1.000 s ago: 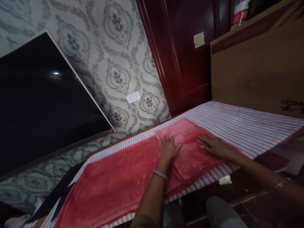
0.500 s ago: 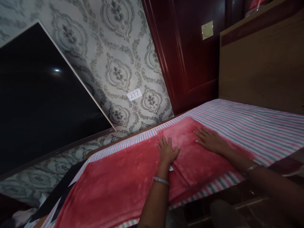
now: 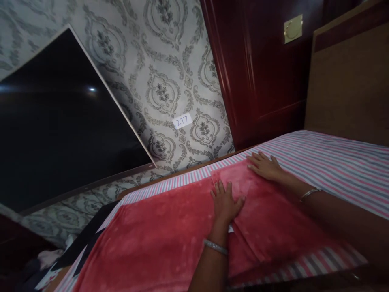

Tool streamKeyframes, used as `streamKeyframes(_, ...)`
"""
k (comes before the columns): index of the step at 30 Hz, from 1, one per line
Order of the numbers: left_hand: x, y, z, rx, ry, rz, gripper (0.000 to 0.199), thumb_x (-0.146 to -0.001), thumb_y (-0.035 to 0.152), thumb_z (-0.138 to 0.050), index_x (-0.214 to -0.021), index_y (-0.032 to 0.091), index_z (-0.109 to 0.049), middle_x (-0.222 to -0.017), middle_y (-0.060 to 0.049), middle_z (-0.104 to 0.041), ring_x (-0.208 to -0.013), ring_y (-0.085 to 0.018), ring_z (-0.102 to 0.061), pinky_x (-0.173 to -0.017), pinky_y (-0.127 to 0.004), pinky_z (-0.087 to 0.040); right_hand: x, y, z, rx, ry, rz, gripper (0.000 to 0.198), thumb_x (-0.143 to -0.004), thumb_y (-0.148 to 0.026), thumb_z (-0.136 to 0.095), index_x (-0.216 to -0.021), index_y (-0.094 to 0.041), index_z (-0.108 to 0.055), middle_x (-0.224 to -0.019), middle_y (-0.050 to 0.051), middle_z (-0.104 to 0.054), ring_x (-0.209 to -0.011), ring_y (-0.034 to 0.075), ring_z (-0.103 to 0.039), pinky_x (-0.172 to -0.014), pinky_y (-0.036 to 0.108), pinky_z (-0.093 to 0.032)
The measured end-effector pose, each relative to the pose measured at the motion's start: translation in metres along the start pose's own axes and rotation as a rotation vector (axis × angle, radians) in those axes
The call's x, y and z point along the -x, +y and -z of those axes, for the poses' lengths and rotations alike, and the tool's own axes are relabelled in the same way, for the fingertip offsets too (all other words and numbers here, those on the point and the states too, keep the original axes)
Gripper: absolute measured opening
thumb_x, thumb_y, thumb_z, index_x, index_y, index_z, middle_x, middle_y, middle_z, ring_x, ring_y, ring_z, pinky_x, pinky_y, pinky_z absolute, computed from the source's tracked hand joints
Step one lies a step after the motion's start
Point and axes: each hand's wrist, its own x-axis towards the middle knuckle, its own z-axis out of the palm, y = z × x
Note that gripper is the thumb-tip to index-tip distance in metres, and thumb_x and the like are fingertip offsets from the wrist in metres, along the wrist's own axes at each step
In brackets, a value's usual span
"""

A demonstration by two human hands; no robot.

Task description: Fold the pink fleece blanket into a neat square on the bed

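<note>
A red plush blanket [image 3: 158, 231] lies flat on a striped cloth [image 3: 331, 162], its right part folded over toward the middle. My left hand [image 3: 225, 205] rests on the blanket beside the edge of that fold, fingers spread. Against the far right corner of the folded layer lies my right hand [image 3: 265, 165], palm down with fingers apart. Just below my left hand, a small white tag [image 3: 230, 228] peeks out at the fold's edge. Neither hand grips anything.
A large dark screen [image 3: 69, 129] leans at the left against patterned wallpaper [image 3: 164, 93]. A paper marked 277 [image 3: 182, 121] is on the wall. Dark red wood panelling [image 3: 261, 73] and a brown board [image 3: 349, 81] stand behind the striped cloth at the right.
My right hand has slid to the blanket's far corner, away from its middle right. My left hand stays by the fold edge. The view has shifted, so the surroundings sit further right.
</note>
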Motion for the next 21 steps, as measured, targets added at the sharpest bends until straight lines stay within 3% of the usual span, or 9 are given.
streamKeyframes(4, -0.001, -0.003, -0.003, 0.008, -0.001, -0.02, 0.079, -0.091, 0.07, -0.048, -0.157, 0.029, -0.039, -0.168, -0.014, -0.028, -0.156, -0.039, -0.02, -0.122, -0.065, -0.02, -0.006, 0.014, -0.028, -0.043, -0.031, -0.002, 0.068, -0.094, -0.058, -0.03, -0.15, -0.026, -0.051, -0.155, 0.012, -0.047, -0.146, 0.04, -0.034, -0.11, 0.071, -0.037)
streamKeyframes(7, 0.0, -0.003, -0.004, 0.035, -0.016, -0.021, 0.08, -0.091, 0.07, -0.048, -0.158, 0.028, -0.038, -0.169, -0.015, -0.026, -0.156, -0.039, -0.018, -0.122, -0.066, -0.018, -0.005, 0.024, -0.041, -0.055, -0.047, -0.011, 0.073, -0.093, -0.065, -0.026, -0.151, -0.026, -0.049, -0.157, 0.01, -0.044, -0.149, 0.038, -0.031, -0.112, 0.068, -0.037)
streamKeyframes(12, -0.001, -0.004, -0.008, 0.077, -0.025, 0.012, 0.075, -0.09, 0.066, -0.054, -0.156, 0.031, -0.042, -0.169, -0.011, -0.026, -0.157, -0.037, -0.016, -0.123, -0.064, -0.017, -0.003, 0.022, -0.041, -0.055, -0.066, -0.037, 0.074, -0.094, -0.066, -0.025, -0.153, -0.026, -0.046, -0.159, 0.009, -0.041, -0.15, 0.036, -0.029, -0.114, 0.066, -0.035)
streamKeyframes(15, -0.015, -0.014, -0.008, 0.206, 0.038, 0.136, 0.071, -0.09, 0.058, -0.059, -0.154, 0.03, -0.044, -0.169, -0.009, -0.027, -0.156, -0.034, -0.022, -0.124, -0.053, -0.027, -0.002, 0.019, -0.038, -0.071, -0.064, -0.039, 0.071, -0.097, -0.061, -0.026, -0.154, -0.023, -0.044, -0.16, 0.011, -0.039, -0.151, 0.037, -0.027, -0.114, 0.066, -0.034)
streamKeyframes(18, -0.043, -0.033, -0.001, 0.508, 0.17, 0.331, 0.067, -0.093, 0.048, -0.058, -0.153, 0.021, -0.045, -0.16, -0.013, -0.044, -0.147, -0.029, -0.043, -0.115, -0.039, -0.042, -0.001, 0.019, -0.037, -0.082, -0.067, -0.03, 0.07, -0.099, -0.056, -0.026, -0.155, -0.02, -0.043, -0.161, 0.013, -0.037, -0.151, 0.038, -0.025, -0.113, 0.067, -0.033)
streamKeyframes(21, -0.077, -0.048, 0.007, 0.665, 0.247, 0.403, 0.065, -0.097, 0.041, -0.054, -0.152, 0.01, -0.043, -0.133, -0.017, -0.069, -0.117, -0.023, -0.069, -0.097, -0.031, -0.054, -0.002, 0.021, -0.038, -0.087, -0.058, -0.015, 0.069, -0.1, -0.055, -0.026, -0.155, -0.018, -0.044, -0.16, 0.015, -0.037, -0.151, 0.04, -0.025, -0.111, 0.07, -0.033)
